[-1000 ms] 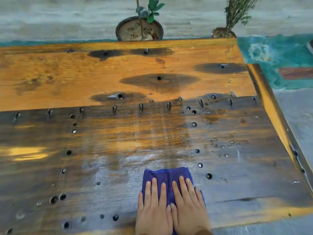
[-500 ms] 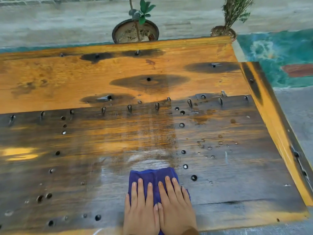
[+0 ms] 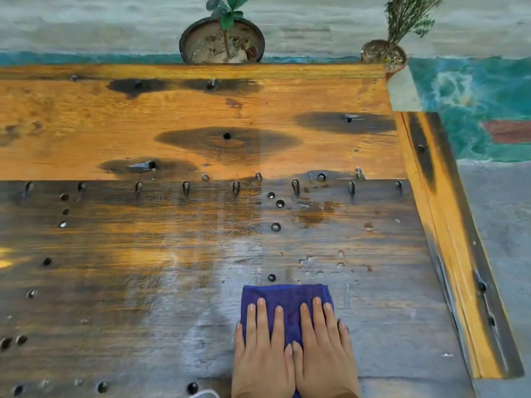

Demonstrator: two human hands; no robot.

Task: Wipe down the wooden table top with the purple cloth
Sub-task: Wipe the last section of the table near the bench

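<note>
The purple cloth (image 3: pixel 288 294) lies folded and flat on the wet, dark near part of the wooden table top (image 3: pixel 120 254), right of centre. My left hand (image 3: pixel 263 354) and my right hand (image 3: pixel 324 351) press on it side by side, palms down, fingers straight and slightly spread, thumbs touching. The cloth's far edge shows beyond my fingertips; its near part is hidden under my hands. A glossy wet streak runs away from the cloth toward the far side. The far board is dry and orange.
Dark holes and metal studs (image 3: pixel 235 188) dot the boards. A sloping wooden side rail (image 3: pixel 448 239) borders the right edge. Beyond the far edge stand a large plant pot (image 3: pixel 201 44) and a small plant pot (image 3: pixel 382 54). Grey and teal floor lies to the right.
Both hands have slid the cloth to the right across the near board. A hole that was right of the cloth now sits just beyond its far left edge.
</note>
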